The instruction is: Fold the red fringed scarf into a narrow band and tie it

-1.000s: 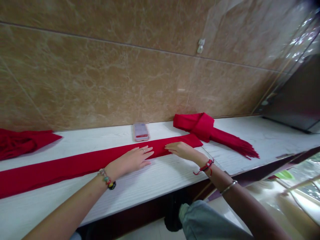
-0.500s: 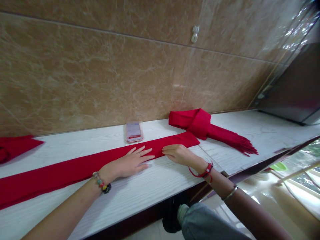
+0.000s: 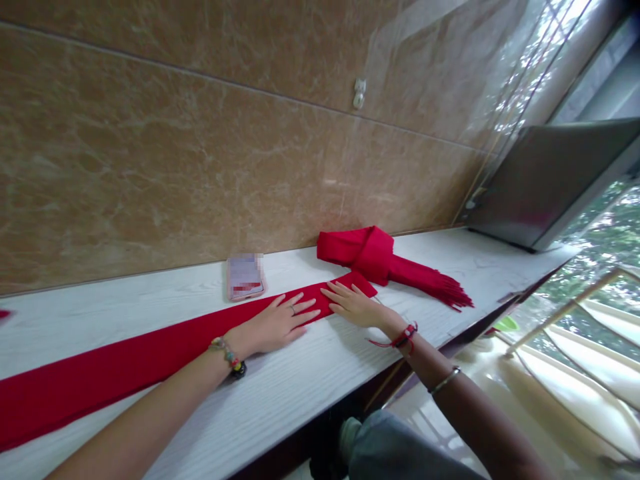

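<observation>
A long red scarf [image 3: 125, 360], folded into a flat strip, runs along the white counter from the left edge of the view to near the middle. My left hand [image 3: 275, 325] lies flat on it with fingers spread, a ring on one finger. Just to the right, my right hand [image 3: 355, 305] also rests palm down on the strip close to its right end, fingers stretched out. Beyond that end lies a second red scarf [image 3: 375, 253], looped over itself, its fringed tail pointing right.
A phone [image 3: 245, 277] lies on the white counter [image 3: 285, 393] near the marbled wall [image 3: 175, 167]. At the far right stands a dark grey boxy panel [image 3: 540, 180]. The counter's front edge has a railing [image 3: 565, 310] past it on the right.
My right hand's fingers, bunched together before, are now flattened and spread on the scarf. The view has shifted rightward, so the red cloth at far left has nearly left the picture.
</observation>
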### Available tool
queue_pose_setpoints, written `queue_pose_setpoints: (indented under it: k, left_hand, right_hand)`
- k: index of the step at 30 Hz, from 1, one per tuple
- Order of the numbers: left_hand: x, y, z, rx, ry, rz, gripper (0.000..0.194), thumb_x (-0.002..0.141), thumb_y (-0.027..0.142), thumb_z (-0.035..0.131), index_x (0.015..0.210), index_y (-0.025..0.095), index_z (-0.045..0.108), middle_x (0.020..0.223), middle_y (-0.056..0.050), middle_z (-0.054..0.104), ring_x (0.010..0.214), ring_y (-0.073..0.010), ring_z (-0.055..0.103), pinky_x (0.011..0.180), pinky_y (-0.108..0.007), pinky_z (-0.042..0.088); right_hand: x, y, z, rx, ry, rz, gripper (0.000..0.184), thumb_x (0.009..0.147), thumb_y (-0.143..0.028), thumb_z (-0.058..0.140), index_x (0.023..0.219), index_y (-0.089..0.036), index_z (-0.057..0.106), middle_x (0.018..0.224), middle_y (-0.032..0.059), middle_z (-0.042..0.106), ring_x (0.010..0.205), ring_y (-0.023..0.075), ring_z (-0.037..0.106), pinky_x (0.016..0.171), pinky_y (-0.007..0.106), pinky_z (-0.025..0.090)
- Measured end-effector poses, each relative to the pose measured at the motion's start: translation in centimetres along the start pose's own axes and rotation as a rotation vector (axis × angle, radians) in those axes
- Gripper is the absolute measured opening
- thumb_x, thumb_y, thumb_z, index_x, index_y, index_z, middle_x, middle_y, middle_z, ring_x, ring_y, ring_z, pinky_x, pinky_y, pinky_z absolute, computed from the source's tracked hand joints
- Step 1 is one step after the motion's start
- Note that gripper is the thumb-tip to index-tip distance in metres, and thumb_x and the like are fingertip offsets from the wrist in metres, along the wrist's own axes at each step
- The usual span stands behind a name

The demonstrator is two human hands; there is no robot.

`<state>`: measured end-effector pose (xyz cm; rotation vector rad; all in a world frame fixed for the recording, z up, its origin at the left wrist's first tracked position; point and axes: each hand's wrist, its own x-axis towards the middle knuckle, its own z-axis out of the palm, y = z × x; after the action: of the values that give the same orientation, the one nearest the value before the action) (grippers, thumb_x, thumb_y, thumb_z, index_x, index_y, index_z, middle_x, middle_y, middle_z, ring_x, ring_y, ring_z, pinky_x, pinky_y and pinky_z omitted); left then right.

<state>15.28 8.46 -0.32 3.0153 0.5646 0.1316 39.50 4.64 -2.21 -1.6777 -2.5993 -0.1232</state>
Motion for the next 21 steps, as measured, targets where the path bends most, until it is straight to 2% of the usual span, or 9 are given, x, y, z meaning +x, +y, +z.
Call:
queue_pose_setpoints:
  k: [5,9,12,15,17,19,21]
  left_hand:
    - [-0.6,-0.3,0.3,-0.032,-0.057,0.085,0.039,0.094,0.034,0.030,0.132,0.038,0.034,0.141,0.007,0.033,0.134,-0.0238,0.014,0.106,-0.049,0.009]
    - [-0.9,-0.3,0.1,-0.074,-0.025,0.097,0.040,0.094,0.035,0.030,0.133,0.041,0.030,0.141,0.007,0.033,0.134,-0.0242,0.016,0.105,-0.050,0.010]
    - [-0.2,-0.2,-0.3,-0.107,-0.009,0.053,0.040,0.095,0.037,0.026,0.135,0.037,0.029,0.139,0.004,0.038,0.131,-0.0233,0.024,0.104,-0.047,0.015]
    - [1.5,0.1,-0.7,-0.077,0.039,0.034,0.040,0.095,0.037,0.025,0.132,0.029,0.039,0.130,-0.001,0.049,0.122,-0.0202,0.038,0.102,-0.041,0.021]
    - [2.6,0.3,-0.7,-0.041,0.082,0.066,0.039,0.095,0.037,0.027,0.128,0.026,0.044,0.128,-0.003,0.051,0.119,-0.0184,0.041,0.101,-0.037,0.023]
    - [3.5,0.5,-0.4,-0.030,0.075,0.100,0.040,0.094,0.040,0.030,0.129,0.026,0.044,0.134,-0.003,0.045,0.124,-0.0188,0.035,0.103,-0.036,0.020]
    - [3.9,0.7,0.0,-0.046,0.016,0.119,0.043,0.093,0.043,0.030,0.133,0.028,0.037,0.140,0.000,0.036,0.131,-0.0202,0.024,0.105,-0.039,0.014]
  right_hand:
    - [-0.6,1.1,-0.7,0.062,-0.021,0.016,0.046,0.093,-0.031,0.032,0.138,-0.022,0.029,0.143,0.0111,0.030,0.131,0.0244,0.024,0.101,0.053,0.027]
    - [-1.5,2.5,-2.5,0.205,0.034,-0.033,0.043,0.088,-0.028,0.045,0.129,-0.018,0.044,0.134,0.0105,0.044,0.123,0.0197,0.040,0.102,0.039,0.033]
    - [-2.6,3.4,-3.3,0.224,0.108,-0.046,0.034,0.086,-0.020,0.047,0.118,-0.016,0.056,0.124,0.0089,0.055,0.114,0.0173,0.051,0.098,0.032,0.039]
    - [-3.2,3.6,-3.4,0.185,0.132,-0.039,0.028,0.086,-0.016,0.046,0.110,-0.015,0.062,0.115,0.0087,0.061,0.106,0.0176,0.056,0.093,0.030,0.044]
    - [-3.3,3.4,-3.1,0.143,0.151,-0.042,0.028,0.086,-0.017,0.047,0.109,-0.016,0.062,0.113,0.0080,0.063,0.103,0.0178,0.058,0.090,0.030,0.046]
    - [-3.1,3.2,-2.6,0.080,0.178,-0.055,0.027,0.086,-0.017,0.046,0.108,-0.017,0.062,0.110,0.0077,0.064,0.100,0.0181,0.060,0.087,0.029,0.047]
    - [-2.7,3.1,-2.1,0.011,0.211,-0.092,0.027,0.087,-0.016,0.044,0.106,-0.017,0.063,0.106,0.0081,0.066,0.096,0.0182,0.061,0.084,0.029,0.049]
